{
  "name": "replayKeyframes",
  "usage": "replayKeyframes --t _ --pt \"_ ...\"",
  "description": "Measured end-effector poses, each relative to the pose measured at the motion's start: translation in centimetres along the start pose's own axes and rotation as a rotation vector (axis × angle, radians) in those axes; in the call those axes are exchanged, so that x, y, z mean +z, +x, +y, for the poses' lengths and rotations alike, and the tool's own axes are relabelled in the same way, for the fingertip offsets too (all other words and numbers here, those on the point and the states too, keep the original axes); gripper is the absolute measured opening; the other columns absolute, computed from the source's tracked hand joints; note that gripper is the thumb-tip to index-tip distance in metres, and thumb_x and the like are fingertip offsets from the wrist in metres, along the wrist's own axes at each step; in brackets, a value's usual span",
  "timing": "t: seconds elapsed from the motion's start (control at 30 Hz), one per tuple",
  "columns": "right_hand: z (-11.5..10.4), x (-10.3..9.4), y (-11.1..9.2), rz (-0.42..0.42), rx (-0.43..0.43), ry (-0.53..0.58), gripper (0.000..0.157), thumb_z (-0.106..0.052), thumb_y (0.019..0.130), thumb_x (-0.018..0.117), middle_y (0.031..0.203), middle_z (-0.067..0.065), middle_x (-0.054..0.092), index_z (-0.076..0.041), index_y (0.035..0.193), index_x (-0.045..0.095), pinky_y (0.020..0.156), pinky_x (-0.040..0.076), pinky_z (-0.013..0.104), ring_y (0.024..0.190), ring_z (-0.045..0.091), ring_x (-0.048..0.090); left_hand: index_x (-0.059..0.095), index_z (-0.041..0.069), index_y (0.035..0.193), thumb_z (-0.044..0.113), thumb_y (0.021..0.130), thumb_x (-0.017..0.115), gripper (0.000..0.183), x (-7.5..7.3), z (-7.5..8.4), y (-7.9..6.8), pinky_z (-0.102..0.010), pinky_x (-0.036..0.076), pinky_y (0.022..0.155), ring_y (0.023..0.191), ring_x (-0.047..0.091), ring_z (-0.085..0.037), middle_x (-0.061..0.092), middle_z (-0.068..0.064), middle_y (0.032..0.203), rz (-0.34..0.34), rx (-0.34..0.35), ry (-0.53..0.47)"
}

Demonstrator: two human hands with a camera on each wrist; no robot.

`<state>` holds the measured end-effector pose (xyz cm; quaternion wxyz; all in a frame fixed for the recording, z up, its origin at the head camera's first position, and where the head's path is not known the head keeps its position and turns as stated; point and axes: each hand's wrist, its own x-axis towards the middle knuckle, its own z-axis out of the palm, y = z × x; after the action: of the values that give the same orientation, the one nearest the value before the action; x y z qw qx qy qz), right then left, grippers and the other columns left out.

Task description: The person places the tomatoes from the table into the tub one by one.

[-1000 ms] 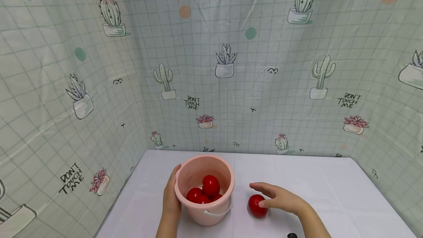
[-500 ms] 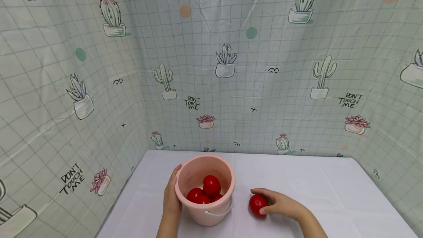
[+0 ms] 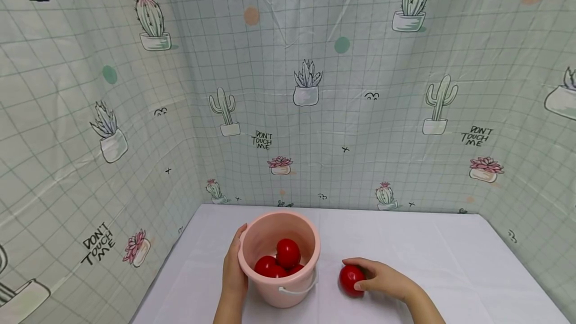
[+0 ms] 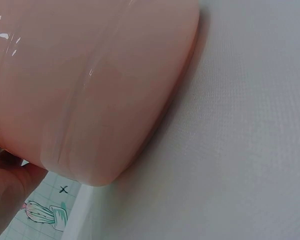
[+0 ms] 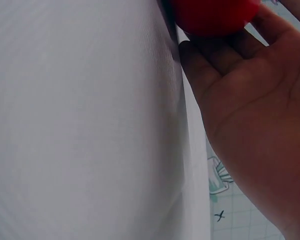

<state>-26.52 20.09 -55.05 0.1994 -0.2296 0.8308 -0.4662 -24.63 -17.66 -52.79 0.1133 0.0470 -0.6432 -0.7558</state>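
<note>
A pale pink bucket [image 3: 283, 291] with a white handle stands upright on the table, tipped slightly toward me in the head view. Several glossy red balls [image 3: 288, 252] lie inside it. My left hand [image 3: 234, 269] holds the bucket's left side, fingers wrapped along the wall up near the rim; the left wrist view shows the bucket wall [image 4: 105, 85] close up. To the right of the bucket, my right hand [image 3: 387, 280] grips another red ball [image 3: 350, 280] on the table. Its thumb is at the near side and fingers curl round the far side, partly hidden behind the ball.
A white cloth covers the table [image 3: 432, 244]. Behind it and along both sides hangs a grid-patterned curtain [image 3: 315, 139] printed with cacti. The bucket's white handle [image 3: 299, 290] hangs down on its right front, toward the ball.
My right hand has lowered and closed its fingers and thumb round the red ball on the table. My left hand and the bucket keep their place.
</note>
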Motion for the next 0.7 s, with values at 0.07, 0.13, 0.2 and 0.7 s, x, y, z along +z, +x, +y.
replayKeyframes --t 0.07,0.13,0.2,0.7 --pt "0.11 -0.02 0.04 -0.001 -0.007 0.001 0.053 -0.026 0.091 0.068 0.139 0.013 0.056 -0.019 0.142 0.053 0.095 0.049 0.036 0.123 0.032 0.051 0.047 0.039 0.143 0.061 0.100 0.035 0.050 -0.02 0.00 -0.01 -0.042 0.039 0.114 0.144 0.037 -0.014 0.045 0.013 0.151 -0.002 0.005 -0.001" --pt "0.22 -0.06 0.09 -0.002 -0.015 0.003 0.053 -0.025 0.091 0.068 0.138 0.012 0.057 -0.019 0.141 0.053 0.093 0.050 0.030 0.122 0.031 0.052 0.047 0.039 0.143 0.060 0.100 0.036 0.050 -0.02 0.01 0.00 -0.041 0.039 0.114 0.143 0.037 -0.013 0.045 0.013 0.151 -0.002 0.003 -0.007" --pt "0.29 -0.10 0.12 -0.002 -0.021 0.009 0.052 -0.025 0.091 0.069 0.138 0.012 0.057 -0.019 0.141 0.054 0.091 0.050 0.024 0.122 0.030 0.052 0.047 0.039 0.143 0.061 0.100 0.036 0.050 -0.03 0.01 0.01 -0.042 0.039 0.114 0.143 0.037 -0.013 0.045 0.013 0.151 -0.002 0.001 -0.008" --pt "0.41 -0.25 0.30 -0.001 -0.028 0.015 0.052 -0.025 0.090 0.070 0.135 0.012 0.060 -0.016 0.140 0.055 0.088 0.049 0.017 0.118 0.023 0.055 0.048 0.040 0.142 0.062 0.100 0.034 0.050 0.01 0.01 0.11 -0.043 0.037 0.115 0.143 0.037 -0.011 0.046 0.014 0.150 0.002 -0.010 -0.011"
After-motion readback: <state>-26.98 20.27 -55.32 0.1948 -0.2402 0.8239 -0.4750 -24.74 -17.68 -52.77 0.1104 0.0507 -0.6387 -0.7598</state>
